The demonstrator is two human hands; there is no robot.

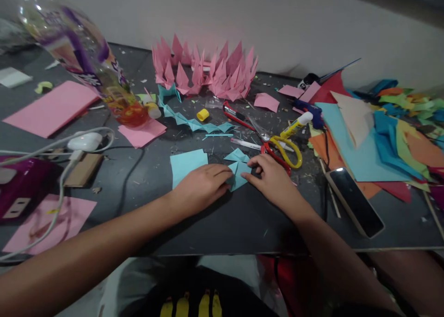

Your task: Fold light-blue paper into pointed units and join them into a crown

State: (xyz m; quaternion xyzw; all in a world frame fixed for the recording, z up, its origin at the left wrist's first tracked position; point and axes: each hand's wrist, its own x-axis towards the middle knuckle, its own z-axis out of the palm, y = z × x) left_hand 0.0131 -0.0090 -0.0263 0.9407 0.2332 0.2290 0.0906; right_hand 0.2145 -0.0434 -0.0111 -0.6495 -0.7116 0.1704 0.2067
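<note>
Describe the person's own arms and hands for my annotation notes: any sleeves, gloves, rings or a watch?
Both arms are bare along their whole visible length; no sleeve shows. The left hand and the right hand wear no gloves, and no ring, watch or bracelet shows on the fingers or wrists. The dim light could hide small details. Below, a dark garment with yellow print shows on the person.

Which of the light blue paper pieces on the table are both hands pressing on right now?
The small folded light blue paper piece between the left hand and right hand; the flat light blue square sheet lies untouched beside it.
</note>
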